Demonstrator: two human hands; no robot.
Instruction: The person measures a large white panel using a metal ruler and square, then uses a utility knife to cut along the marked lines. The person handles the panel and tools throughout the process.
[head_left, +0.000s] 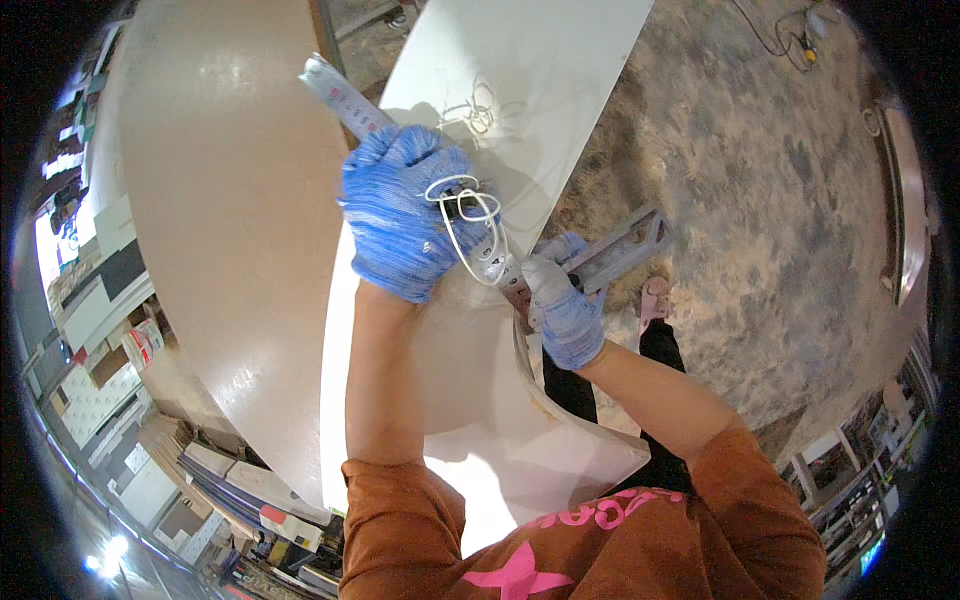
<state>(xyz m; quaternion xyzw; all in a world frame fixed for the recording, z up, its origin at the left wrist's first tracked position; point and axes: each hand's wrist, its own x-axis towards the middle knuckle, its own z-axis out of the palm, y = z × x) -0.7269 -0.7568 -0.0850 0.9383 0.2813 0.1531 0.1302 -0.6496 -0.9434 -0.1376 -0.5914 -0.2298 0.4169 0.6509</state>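
Observation:
My left hand (414, 210), in a blue knit glove, presses a graduated metal blade (341, 97) that looks like part of a try square. Loops of white cord (459, 225) hang from a small dark item between its thumb and fingers; that item is mostly hidden. At the blade's other end my right hand (566, 307), also gloved, grips near the grey frame-like stock (622, 251), which points off to the upper right. Under both hands lies a white board (555, 52), the blade slanting across it. Its near part (480, 375) has a curved edge beside my right hand.
A large beige panel surface (225, 225) spreads along the left. Stacked boards (247, 480) and a red-and-white box (142, 341) lie beyond it. On the right is a dusty, stained floor (750, 187), with a cable (791, 45) at the far end. My foot (655, 296) shows below.

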